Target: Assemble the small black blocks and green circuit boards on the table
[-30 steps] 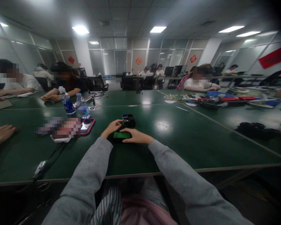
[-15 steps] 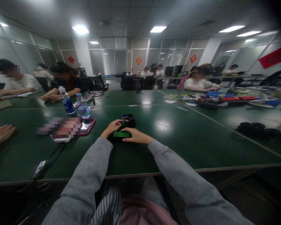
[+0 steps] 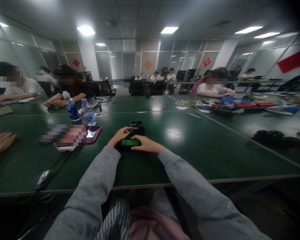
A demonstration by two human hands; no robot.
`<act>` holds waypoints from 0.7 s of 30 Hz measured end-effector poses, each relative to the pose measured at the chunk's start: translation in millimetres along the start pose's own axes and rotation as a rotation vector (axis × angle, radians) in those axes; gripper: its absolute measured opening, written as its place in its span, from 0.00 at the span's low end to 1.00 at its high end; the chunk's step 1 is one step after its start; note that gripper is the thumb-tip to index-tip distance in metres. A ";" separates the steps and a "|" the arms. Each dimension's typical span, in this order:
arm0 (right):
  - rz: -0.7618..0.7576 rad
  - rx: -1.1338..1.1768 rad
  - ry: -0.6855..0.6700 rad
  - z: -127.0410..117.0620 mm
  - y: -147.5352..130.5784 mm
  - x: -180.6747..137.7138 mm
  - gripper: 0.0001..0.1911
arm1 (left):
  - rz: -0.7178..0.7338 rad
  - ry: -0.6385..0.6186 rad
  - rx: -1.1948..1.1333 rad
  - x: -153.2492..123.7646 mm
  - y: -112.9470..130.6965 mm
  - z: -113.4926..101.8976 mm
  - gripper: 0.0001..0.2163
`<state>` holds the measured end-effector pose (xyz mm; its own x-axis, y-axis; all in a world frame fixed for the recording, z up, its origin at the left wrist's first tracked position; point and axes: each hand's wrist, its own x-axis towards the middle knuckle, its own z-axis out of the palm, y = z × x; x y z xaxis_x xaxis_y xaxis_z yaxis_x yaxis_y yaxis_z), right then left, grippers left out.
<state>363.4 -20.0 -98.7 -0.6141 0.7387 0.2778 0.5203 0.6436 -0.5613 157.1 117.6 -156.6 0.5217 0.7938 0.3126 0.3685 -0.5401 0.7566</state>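
A small black tray with a green circuit board (image 3: 130, 142) lies on the green table (image 3: 185, 150) in front of me. My left hand (image 3: 118, 136) rests at its left end, fingers curled against it and reaching toward a small black device (image 3: 137, 127) just behind. My right hand (image 3: 147, 144) lies along the tray's right and near side, fingers closed around its edge. Both arms wear grey sleeves.
A phone in a red case (image 3: 93, 133) lies to the left, with two water bottles (image 3: 71, 107) behind it. Another person's hand (image 3: 0, 141) rests at the far left. Other people sit at the tables; tools and parts (image 3: 230, 106) lie at the right.
Nothing has visibly changed apart from a slight shift of the camera; both hands stay at the tray.
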 end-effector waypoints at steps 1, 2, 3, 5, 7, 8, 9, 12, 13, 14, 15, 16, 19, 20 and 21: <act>0.009 -0.006 0.001 0.3 0.4 0.1 0.26 | -0.004 0.002 -0.003 -0.2 0.8 0.0 0.21; 0.014 -0.012 0.002 0.7 0.8 0.2 0.25 | -0.009 0.002 -0.006 -0.4 1.5 -0.1 0.21; 0.013 -0.018 0.005 1.2 1.3 0.3 0.25 | -0.013 0.000 -0.008 -0.5 2.2 -0.2 0.21; 0.003 -0.027 0.012 2.0 2.2 0.7 0.25 | -0.016 -0.002 -0.007 -0.8 3.5 -0.3 0.21; -0.002 -0.032 0.012 2.4 3.1 1.1 0.25 | -0.013 -0.001 0.000 -1.0 4.8 -0.5 0.20; -0.001 -0.033 0.007 2.4 3.3 1.1 0.25 | -0.012 0.000 0.002 -1.2 5.7 -0.6 0.20; 0.002 -0.033 0.002 2.3 3.4 1.1 0.25 | -0.014 0.001 0.005 -1.4 6.8 -0.8 0.20; 0.010 -0.036 -0.008 1.5 2.9 0.7 0.25 | -0.028 0.006 0.009 -2.3 10.5 -1.2 0.20; 0.013 -0.036 -0.010 1.3 2.6 0.6 0.25 | -0.031 0.007 0.009 -2.6 11.5 -1.4 0.20; 0.014 -0.037 -0.011 1.1 2.3 0.6 0.25 | -0.031 0.007 0.009 -2.8 12.2 -1.4 0.20; 0.014 -0.037 -0.012 1.1 2.2 0.6 0.25 | -0.030 0.004 0.008 -3.0 12.6 -1.5 0.20; 0.014 -0.036 -0.011 1.1 2.2 0.7 0.25 | -0.028 0.000 0.009 -3.1 12.6 -1.5 0.20; 0.015 -0.031 -0.008 1.7 3.1 1.2 0.25 | -0.024 -0.006 0.017 -3.0 11.5 -1.3 0.20; 0.016 -0.030 -0.008 2.0 3.6 1.4 0.25 | -0.025 -0.005 0.019 -3.0 11.2 -1.2 0.20; 0.018 -0.030 -0.010 2.3 4.2 1.5 0.26 | -0.028 -0.004 0.019 -3.0 11.0 -1.1 0.20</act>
<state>363.3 -16.7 -102.4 -0.6102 0.7485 0.2595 0.5490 0.6357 -0.5427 158.7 109.6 -148.6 0.5138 0.8075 0.2896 0.3973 -0.5232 0.7540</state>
